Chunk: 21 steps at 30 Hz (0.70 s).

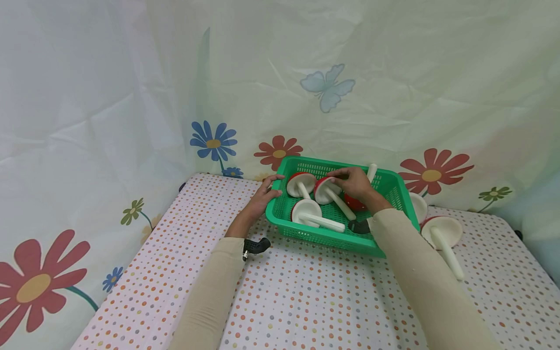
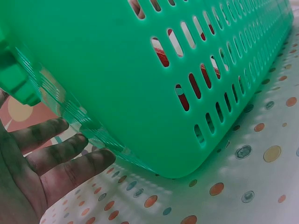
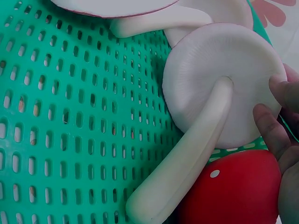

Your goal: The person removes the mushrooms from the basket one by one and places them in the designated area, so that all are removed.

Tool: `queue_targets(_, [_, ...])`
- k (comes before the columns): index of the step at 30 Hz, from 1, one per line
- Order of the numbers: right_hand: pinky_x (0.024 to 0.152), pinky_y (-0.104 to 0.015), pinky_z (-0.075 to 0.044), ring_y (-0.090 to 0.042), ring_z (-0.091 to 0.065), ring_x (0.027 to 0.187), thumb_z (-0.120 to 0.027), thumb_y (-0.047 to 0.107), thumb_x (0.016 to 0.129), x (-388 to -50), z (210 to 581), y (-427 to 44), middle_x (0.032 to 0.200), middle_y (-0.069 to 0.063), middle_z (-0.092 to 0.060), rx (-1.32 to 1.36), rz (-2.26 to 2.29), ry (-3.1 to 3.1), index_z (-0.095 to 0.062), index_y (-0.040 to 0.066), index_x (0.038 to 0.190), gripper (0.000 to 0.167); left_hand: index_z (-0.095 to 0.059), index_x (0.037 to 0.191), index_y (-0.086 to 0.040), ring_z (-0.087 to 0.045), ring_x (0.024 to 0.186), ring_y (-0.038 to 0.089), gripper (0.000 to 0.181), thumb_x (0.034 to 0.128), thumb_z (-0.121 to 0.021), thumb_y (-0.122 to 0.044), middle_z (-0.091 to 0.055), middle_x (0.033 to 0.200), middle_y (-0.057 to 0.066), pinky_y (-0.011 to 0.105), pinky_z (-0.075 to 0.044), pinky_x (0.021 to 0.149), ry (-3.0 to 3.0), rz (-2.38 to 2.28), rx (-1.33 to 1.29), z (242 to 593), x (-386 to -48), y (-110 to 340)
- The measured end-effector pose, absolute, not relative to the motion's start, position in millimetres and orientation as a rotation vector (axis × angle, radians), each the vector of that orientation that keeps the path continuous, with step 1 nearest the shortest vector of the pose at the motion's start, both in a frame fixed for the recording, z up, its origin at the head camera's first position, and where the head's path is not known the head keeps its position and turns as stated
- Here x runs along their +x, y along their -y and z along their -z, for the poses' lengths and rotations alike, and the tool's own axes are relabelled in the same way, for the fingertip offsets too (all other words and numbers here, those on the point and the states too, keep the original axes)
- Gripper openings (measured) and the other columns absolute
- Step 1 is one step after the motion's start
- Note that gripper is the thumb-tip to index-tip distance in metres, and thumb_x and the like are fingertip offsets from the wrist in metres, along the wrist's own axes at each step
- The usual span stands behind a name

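A green perforated basket (image 1: 323, 234) holds several toy mushrooms with red caps and white stems. My left hand (image 1: 260, 198) is at the basket's left end, its fingers at the rim; in the left wrist view the fingers of that hand (image 2: 56, 158) lie relaxed along the end wall. Inside the basket my right hand (image 1: 356, 184) pinches the cap edge of a mushroom (image 1: 325, 190), whose stem slants toward the front. The right wrist view shows thumb and fingers on the rim of its white underside (image 3: 201, 84), with a red, white-dotted cap (image 3: 233, 191) beside it.
Two mushrooms lie on the dotted tablecloth right of the basket, one (image 1: 443, 233) with its stem toward the front, the other (image 1: 418, 206) partly behind the basket. A flowered curtain (image 1: 271, 73) hangs behind the table.
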State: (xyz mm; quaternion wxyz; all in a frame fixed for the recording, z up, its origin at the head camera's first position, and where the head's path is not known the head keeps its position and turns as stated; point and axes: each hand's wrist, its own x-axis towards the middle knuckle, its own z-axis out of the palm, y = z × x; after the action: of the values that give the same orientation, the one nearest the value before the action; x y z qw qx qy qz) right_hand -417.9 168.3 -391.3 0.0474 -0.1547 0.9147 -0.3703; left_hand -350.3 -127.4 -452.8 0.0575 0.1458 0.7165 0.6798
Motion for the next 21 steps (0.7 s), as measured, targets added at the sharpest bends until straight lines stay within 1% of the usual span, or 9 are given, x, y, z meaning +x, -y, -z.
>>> queue_targets(6, [0.080,-0.037,-0.049,-0.034,-0.058,0.117,-0.054,0.018,0.102,-416.6,390.3,-168.0,0.137,-0.018,-0.058,-0.469,1.136,-2.788,-0.066,0.008,0.127,0.030,-0.036,0.147,-0.027,-0.053,0.123,0.037,0.045,0.1028,-0.044,-0.024,-0.034,0.152,0.011,0.040,-0.050,0.088,-2.187,-2.057,0.449,452.1,-350.8,127.9])
queue_targets(9, [0.076,-0.035,-0.048,-0.033,-0.059,0.115,-0.053,0.018,0.102,-416.4,389.5,-168.2,0.136,-0.018,-0.058,-0.478,1.116,-2.801,-0.067,0.008,0.126,0.030,-0.036,0.147,-0.027,-0.053,0.124,0.037,0.045,0.1029,-0.044,-0.025,-0.033,0.153,0.010,0.039,-0.050,0.088,-2.190,-2.053,0.447,451.6,-351.1,128.0])
queue_targets(11, [0.079,-0.037,-0.049,-0.033,-0.058,0.117,-0.052,0.018,0.102,-416.1,389.4,-168.1,0.137,-0.019,-0.058,-0.493,1.098,-2.815,-0.066,0.008,0.127,0.030,-0.035,0.147,-0.026,-0.052,0.124,0.038,0.045,0.1032,-0.044,-0.025,-0.032,0.154,0.011,0.039,-0.049,0.088,-2.185,-2.052,0.453,451.2,-351.2,128.1])
queue_targets(14, [0.087,-0.044,-0.052,-0.036,-0.056,0.121,-0.050,0.018,0.103,-415.2,389.0,-167.7,0.137,-0.020,-0.057,-0.514,1.081,-2.837,-0.066,0.007,0.128,0.031,-0.032,0.150,-0.023,-0.050,0.128,0.041,0.047,0.1040,-0.043,-0.024,-0.029,0.155,0.013,0.039,-0.049,0.090,-2.170,-2.040,0.468,446.9,-348.9,128.9])
queue_targets(16, [0.091,-0.048,-0.051,-0.036,-0.055,0.123,-0.049,0.018,0.104,-414.9,388.7,-167.5,0.139,-0.020,-0.056,-0.525,1.072,-2.850,-0.065,0.008,0.128,0.031,-0.031,0.150,-0.023,-0.050,0.127,0.043,0.048,0.1043,-0.043,-0.024,-0.031,0.154,0.015,0.039,-0.049,0.089,-2.160,-2.043,0.473,446.9,-349.1,129.1])
queue_targets(17, [0.093,-0.049,-0.051,-0.037,-0.055,0.124,-0.049,0.018,0.104,-414.7,388.4,-167.5,0.139,-0.020,-0.055,-0.528,1.072,-2.854,-0.065,0.008,0.128,0.031,-0.031,0.150,-0.023,-0.050,0.127,0.042,0.047,0.1043,-0.043,-0.024,-0.030,0.155,0.014,0.038,-0.049,0.089,-2.163,-2.044,0.473,446.9,-349.0,129.1])
queue_targets(20, [0.093,-0.050,-0.051,-0.037,-0.054,0.124,-0.048,0.018,0.104,-414.7,389.6,-167.6,0.139,-0.020,-0.055,-0.524,1.073,-2.865,-0.065,0.008,0.129,0.032,-0.033,0.149,-0.023,-0.050,0.128,0.041,0.046,0.1038,-0.043,-0.023,-0.029,0.156,0.012,0.041,-0.049,0.090,-2.167,-2.048,0.464,447.2,-347.4,128.2])
queue_targets(21, [0.093,-0.050,-0.051,-0.037,-0.054,0.124,-0.048,0.018,0.104,-414.7,390.2,-167.8,0.139,-0.020,-0.055,-0.521,1.077,-2.867,-0.065,0.008,0.129,0.032,-0.034,0.148,-0.025,-0.050,0.127,0.040,0.046,0.1035,-0.044,-0.023,-0.030,0.155,0.011,0.042,-0.049,0.091,-2.171,-2.056,0.461,451.4,-349.3,127.8])
